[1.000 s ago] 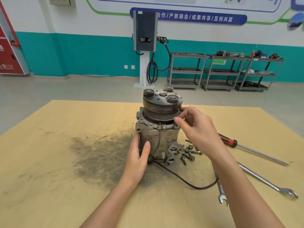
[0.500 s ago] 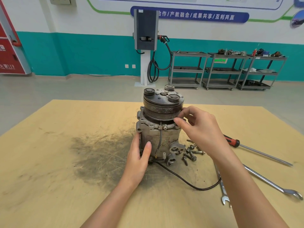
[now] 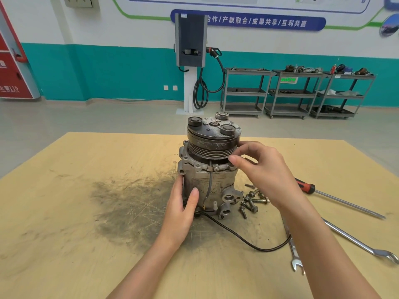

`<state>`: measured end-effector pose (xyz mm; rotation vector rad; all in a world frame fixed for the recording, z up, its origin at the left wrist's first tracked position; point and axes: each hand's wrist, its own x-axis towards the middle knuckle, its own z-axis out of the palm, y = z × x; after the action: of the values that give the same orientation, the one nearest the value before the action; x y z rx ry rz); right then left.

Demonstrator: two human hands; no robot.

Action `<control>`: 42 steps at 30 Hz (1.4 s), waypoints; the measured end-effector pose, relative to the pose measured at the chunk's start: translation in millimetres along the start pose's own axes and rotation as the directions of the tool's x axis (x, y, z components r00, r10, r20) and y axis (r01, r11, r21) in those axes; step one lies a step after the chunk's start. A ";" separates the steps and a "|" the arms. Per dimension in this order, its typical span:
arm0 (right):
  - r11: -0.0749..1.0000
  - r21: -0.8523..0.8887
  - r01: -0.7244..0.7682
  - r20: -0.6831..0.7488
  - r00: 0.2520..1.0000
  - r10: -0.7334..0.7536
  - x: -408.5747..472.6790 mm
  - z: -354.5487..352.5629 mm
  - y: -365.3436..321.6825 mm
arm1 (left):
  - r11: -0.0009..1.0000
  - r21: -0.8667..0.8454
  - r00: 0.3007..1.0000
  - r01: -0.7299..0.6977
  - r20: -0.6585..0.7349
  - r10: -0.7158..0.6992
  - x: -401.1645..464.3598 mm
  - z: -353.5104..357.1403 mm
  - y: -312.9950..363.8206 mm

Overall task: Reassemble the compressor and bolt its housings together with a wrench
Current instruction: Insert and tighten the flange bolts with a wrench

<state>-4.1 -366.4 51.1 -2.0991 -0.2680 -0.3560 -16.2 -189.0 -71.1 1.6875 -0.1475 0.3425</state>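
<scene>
The grey compressor (image 3: 201, 184) stands upright on the wooden table (image 3: 64, 212), its grooved pulley (image 3: 212, 145) on top. My left hand (image 3: 181, 212) grips the lower housing from the left, with the thumb on the front face. My right hand (image 3: 263, 169) is at the pulley's right side, above the housing flange. Its fingers are curled, with the thumb tip and forefinger against the pulley rim. Anything held between those fingers is hidden. Several loose bolts (image 3: 251, 201) lie at the compressor's right foot. An open-ended wrench (image 3: 294, 253) lies partly under my right forearm.
A longer wrench (image 3: 356, 242) and a red-handled screwdriver (image 3: 306, 187) lie on the table at right. The compressor's black cable (image 3: 248, 242) loops across the front. A dark greasy patch (image 3: 133, 203) marks the table left of the compressor. Shelving carts (image 3: 291, 93) stand at the far wall.
Both hands stay in place on the compressor. My right fingers have shifted only slightly at the pulley's edge.
</scene>
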 end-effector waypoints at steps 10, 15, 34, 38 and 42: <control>0.981 -0.177 0.082 -0.168 0.979 -0.112 -5.4 26.1 1.8 | 1.000 0.001 1.000 -0.006 0.011 0.006 -1.3 -0.3 3.3; 0.981 -0.185 0.051 -0.093 0.993 -0.069 -0.7 11.6 -1.4 | 1.000 0.000 1.000 -0.012 0.008 0.012 -1.1 0.0 4.4; 0.999 -0.043 -0.031 0.018 0.999 0.032 -1.1 -1.7 -3.8 | 1.000 -0.026 1.000 0.016 0.018 -0.015 -0.8 -0.9 1.1; 0.993 -0.114 0.022 -0.101 0.994 -0.034 -3.1 11.9 -2.6 | 1.000 -0.028 1.000 0.008 0.017 -0.008 -0.7 -0.4 1.6; 0.976 -0.204 0.076 -0.172 0.979 -0.112 -6.4 21.3 -3.5 | 1.000 -0.029 1.000 0.008 0.015 -0.008 -1.0 -0.7 2.2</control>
<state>-8.1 -346.8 40.9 -2.2333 -0.2323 -0.6510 -17.9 -188.8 -69.3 1.6615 -0.1562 0.3204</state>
